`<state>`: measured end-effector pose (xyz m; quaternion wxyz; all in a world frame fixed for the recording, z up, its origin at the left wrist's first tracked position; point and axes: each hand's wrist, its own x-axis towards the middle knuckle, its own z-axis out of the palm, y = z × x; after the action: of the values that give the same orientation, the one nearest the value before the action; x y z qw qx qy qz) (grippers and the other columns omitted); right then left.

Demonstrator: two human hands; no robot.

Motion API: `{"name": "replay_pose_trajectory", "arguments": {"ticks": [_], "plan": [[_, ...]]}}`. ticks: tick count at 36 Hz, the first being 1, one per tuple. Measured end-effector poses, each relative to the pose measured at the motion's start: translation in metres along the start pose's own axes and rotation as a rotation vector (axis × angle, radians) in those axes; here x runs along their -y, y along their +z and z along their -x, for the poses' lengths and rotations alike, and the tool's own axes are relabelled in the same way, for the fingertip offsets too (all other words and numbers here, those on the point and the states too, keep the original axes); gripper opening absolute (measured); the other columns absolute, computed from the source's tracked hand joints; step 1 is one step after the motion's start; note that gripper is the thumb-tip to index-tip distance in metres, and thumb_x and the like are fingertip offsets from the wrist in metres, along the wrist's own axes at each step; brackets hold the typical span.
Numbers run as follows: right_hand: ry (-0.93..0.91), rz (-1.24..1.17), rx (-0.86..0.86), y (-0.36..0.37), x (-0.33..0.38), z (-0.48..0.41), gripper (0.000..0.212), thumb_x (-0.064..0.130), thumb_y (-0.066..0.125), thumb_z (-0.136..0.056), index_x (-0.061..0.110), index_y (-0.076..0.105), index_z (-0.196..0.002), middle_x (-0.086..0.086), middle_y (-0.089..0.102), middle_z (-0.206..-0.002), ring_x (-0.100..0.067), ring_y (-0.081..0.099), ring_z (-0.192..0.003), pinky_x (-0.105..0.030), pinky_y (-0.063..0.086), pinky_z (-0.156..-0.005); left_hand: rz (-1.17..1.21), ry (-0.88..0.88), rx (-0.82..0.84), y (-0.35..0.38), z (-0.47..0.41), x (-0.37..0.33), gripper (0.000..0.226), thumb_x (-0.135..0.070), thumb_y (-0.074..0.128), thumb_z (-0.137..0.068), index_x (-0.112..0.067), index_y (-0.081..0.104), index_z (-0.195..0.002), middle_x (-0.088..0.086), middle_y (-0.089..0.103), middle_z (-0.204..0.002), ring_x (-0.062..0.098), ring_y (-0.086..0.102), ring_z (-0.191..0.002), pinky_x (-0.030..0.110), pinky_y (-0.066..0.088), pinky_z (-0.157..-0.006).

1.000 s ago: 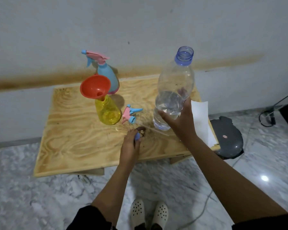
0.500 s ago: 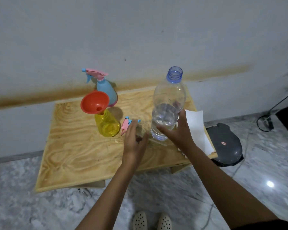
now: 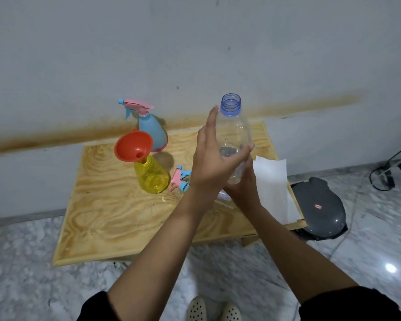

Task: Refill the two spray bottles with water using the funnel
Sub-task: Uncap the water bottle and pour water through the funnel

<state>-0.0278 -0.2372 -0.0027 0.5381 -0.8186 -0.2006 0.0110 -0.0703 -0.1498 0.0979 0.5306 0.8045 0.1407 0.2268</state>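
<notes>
The right hand (image 3: 243,191) grips the water bottle (image 3: 235,133) low down, and the left hand (image 3: 213,163) lies against the bottle's left side. Just left of the grip, on the table (image 3: 116,216), lies a loose trigger head (image 3: 180,178). Further left stands the open spray bottle (image 3: 152,177) with the funnel (image 3: 132,145) in its neck. Behind that stands the capped spray bottle (image 3: 152,133). A paper sheet (image 3: 271,181) lies just right of the grip.

Left hand (image 3: 214,163): fingers straight, laid up left side of clear water bottle (image 3: 235,133), thumb across its front. Right hand (image 3: 243,188): below left hand, grips bottle's lower body, fingers mostly hidden. Bottle upright, uncapped, blue neck, little water low inside. Left of left hand: orange funnel (image 3: 133,147) tilted in neck of yellow spray bottle (image 3: 152,178); blue spray bottle (image 3: 152,133) beyond it, trigger head on. Loose spray head (image 3: 180,178) lies just left of left wrist. White paper (image 3: 271,181) just right of right hand. All on plywood surface (image 3: 107,216).
</notes>
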Motion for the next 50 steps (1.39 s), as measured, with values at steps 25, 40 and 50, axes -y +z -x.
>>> {"name": "replay_pose_trajectory", "arguments": {"ticks": [25,40,50], "plan": [[-0.272,0.527,0.369,-0.057,0.070,-0.019,0.090,0.034,0.076,-0.065,0.036,0.030,-0.142,0.003,0.043,-0.137,-0.023,0.053,-0.114,-0.041,0.049,-0.087,0.664,-0.350,-0.433,-0.044,0.023,0.017,0.072,-0.027,0.084,-0.070,-0.046,0.045,-0.128,-0.001,0.062,-0.114,0.010,0.069,-0.096,0.055,0.055,-0.083],[-0.187,0.952,0.498,-0.061,0.090,-0.033,0.095,0.041,0.075,-0.070,0.041,0.015,-0.144,0.002,0.043,-0.136,-0.024,0.053,-0.112,-0.039,0.045,-0.085,0.942,-0.549,-0.468,-0.030,0.017,0.042,0.074,-0.032,0.082,-0.071,-0.035,0.044,-0.134,-0.008,0.067,-0.110,0.009,0.071,-0.085,0.035,0.057,-0.058],[-0.137,1.035,0.512,-0.066,0.104,-0.042,0.096,0.037,0.077,-0.068,0.043,0.016,-0.143,0.001,0.043,-0.135,-0.026,0.051,-0.113,-0.041,0.038,-0.086,0.984,-0.596,-0.476,-0.025,0.011,0.036,0.074,-0.044,0.081,-0.063,-0.033,0.048,-0.128,-0.002,0.055,-0.132,0.012,0.056,-0.113,0.040,0.059,-0.064]]}}
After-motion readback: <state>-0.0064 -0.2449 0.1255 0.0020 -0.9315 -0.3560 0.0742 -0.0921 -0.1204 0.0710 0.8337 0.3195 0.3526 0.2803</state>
